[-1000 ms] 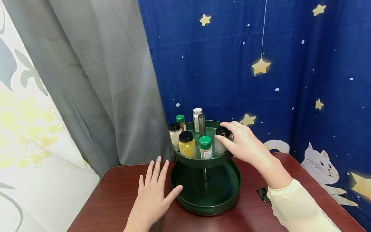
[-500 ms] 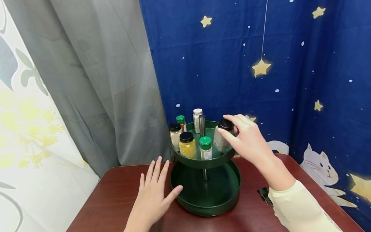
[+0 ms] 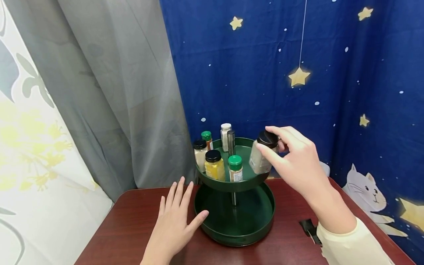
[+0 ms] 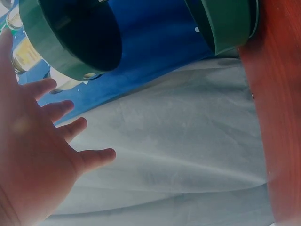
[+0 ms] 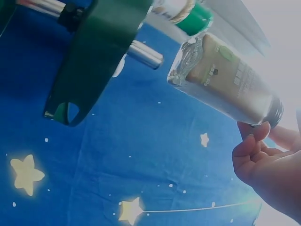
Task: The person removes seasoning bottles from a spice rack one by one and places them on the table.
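Observation:
My right hand [image 3: 294,158] pinches the black lid of a clear spice jar [image 3: 260,160] with greyish-brown powder. The jar tilts at the right rim of the upper tier of a green two-tier turntable [image 3: 246,186]; in the right wrist view the jar [image 5: 230,80] is lifted off the tray. Left of the turntable, my left hand [image 3: 175,222] has its fingers spread and holds nothing. On the upper tier stand a yellow jar [image 3: 214,169], a green-capped bottle [image 3: 235,171], a black-lidded jar [image 3: 200,154], another green-capped bottle [image 3: 207,138] and a white-capped bottle [image 3: 225,138].
The lower tier [image 3: 235,235] stands on a reddish-brown table [image 3: 132,221]. A metal post [image 3: 231,141] rises through the upper tier. A black strap-like item [image 3: 308,230] lies near my right sleeve. Grey [image 3: 132,92] and blue [image 3: 251,73] curtains hang behind.
My right hand has lifted the black-lidded jar and moved it right, tilting it over the upper tier's rim. The left hand has stayed almost still.

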Demonstrator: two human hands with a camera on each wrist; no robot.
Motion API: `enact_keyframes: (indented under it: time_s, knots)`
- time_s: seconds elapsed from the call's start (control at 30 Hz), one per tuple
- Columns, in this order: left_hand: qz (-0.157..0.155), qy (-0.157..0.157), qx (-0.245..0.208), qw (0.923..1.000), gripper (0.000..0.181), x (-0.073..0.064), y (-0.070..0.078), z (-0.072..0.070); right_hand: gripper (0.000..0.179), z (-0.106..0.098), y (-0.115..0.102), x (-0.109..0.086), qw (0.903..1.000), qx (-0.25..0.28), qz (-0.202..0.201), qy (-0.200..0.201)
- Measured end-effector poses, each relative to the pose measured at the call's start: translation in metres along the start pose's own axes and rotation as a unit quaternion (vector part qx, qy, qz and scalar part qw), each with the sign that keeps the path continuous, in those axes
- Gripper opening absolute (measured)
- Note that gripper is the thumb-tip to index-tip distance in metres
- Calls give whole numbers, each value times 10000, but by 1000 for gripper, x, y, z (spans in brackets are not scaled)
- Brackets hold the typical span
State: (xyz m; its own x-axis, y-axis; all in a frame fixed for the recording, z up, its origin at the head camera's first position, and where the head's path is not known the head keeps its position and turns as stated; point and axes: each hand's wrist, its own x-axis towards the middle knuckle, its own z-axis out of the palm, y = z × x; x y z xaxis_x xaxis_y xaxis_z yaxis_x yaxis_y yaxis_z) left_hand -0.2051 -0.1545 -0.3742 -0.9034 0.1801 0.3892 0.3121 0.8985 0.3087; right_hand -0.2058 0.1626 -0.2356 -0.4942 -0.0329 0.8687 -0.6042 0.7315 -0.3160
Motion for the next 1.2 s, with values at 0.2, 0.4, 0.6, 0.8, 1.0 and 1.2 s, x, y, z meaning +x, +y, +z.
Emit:
enact_keyframes:
  time_s: [0.2, 0.4, 0.6, 0.8, 1.0, 1.2]
  knots:
    - [11, 20, -31, 10000, 92, 0, -2, 1, 41, -10, -6, -13, 9999, 32, -42, 101]
    - [-60, -88, -102, 9999, 92, 1, -3, 0, 44, -19, -11, -25, 9999, 80, 76, 121]
    - [-102, -116, -109, 9998, 91, 0, -4, 1, 46, -24, -10, -41, 9994, 121, 280, -182]
    - [-78, -114, -136, 9998, 91, 0, -5, 1, 41, -29, -6, -62, 9945, -93, 824, -635]
    - [-133, -221, -103, 9996, 91, 0, -5, 0, 38, -28, 4, -80, 9890, -329, 983, -1054]
    - [-126, -267, -91, 9995, 90, 1, -5, -1, 36, -27, 12, -92, 9803, -503, 1188, -1493]
